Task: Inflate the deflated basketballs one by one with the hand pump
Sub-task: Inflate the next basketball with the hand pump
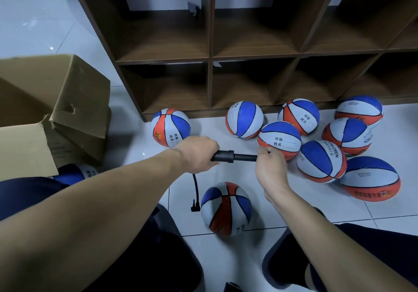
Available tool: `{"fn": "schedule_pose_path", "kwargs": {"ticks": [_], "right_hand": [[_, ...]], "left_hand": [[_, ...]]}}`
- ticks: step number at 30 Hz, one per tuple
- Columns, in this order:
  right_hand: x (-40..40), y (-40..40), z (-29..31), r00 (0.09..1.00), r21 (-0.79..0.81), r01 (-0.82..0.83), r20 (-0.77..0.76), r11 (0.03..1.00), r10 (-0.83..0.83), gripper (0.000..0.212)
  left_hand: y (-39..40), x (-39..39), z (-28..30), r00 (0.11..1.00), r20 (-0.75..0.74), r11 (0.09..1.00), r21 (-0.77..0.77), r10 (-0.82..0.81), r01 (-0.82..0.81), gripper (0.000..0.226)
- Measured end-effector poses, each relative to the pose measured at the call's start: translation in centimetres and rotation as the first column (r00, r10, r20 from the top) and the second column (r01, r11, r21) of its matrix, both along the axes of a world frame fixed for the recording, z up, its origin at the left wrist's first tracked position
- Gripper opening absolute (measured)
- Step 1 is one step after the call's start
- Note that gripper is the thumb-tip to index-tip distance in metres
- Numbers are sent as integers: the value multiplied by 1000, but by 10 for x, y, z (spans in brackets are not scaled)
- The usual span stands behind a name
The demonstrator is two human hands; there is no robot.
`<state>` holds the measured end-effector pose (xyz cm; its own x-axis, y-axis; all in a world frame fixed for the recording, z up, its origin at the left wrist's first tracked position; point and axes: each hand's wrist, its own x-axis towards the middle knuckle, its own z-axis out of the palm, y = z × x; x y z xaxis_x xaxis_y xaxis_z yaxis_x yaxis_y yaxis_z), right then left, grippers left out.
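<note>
Two hands hold the pump (234, 156) level, its long axis running left to right — left hand (196, 155) wrapped around the barrel, right hand (270, 167) gripping the handle end. Below the pump, nearer the left hand, the hose (196, 192) dangles just beside the ball (226, 209).

The shelf unit (248, 58) stands at the far side, its bottom compartments meeting the floor (316, 212). To the left sits an open cardboard box (56, 110), with one ball (74, 173) tucked just near of it. A lone ball (170, 127) rests against the shelf's left end. To the right, a cluster of balls (321, 142) lies in front of the shelf, several touching. Nearest, between the person's knees, lies a single ball (226, 209). Above it, the hand pump (233, 156) is held level between the left hand (196, 155) and right hand (270, 167), its hose (196, 190) hanging down just left of that ball.
</note>
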<state>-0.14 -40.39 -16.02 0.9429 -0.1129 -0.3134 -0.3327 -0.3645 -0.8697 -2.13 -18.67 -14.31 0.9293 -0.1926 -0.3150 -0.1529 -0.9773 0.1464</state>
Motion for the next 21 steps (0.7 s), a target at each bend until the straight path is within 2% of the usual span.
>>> {"fn": "schedule_pose_path", "kwargs": {"ticks": [8, 14, 21], "right_hand": [[-18, 19, -6, 988, -38, -151, -20, 988, 150, 34], [-15, 16, -5, 988, -7, -151, -23, 989, 151, 34], [-4, 7, -8, 985, 20, -143, -99, 990, 144, 33]], "left_hand": [[-20, -6, -11, 999, -11, 998, -52, -33, 32, 26], [-21, -1, -9, 998, 19, 998, -25, -57, 57, 28], [-9, -1, -11, 999, -25, 999, -22, -40, 40, 30]]}}
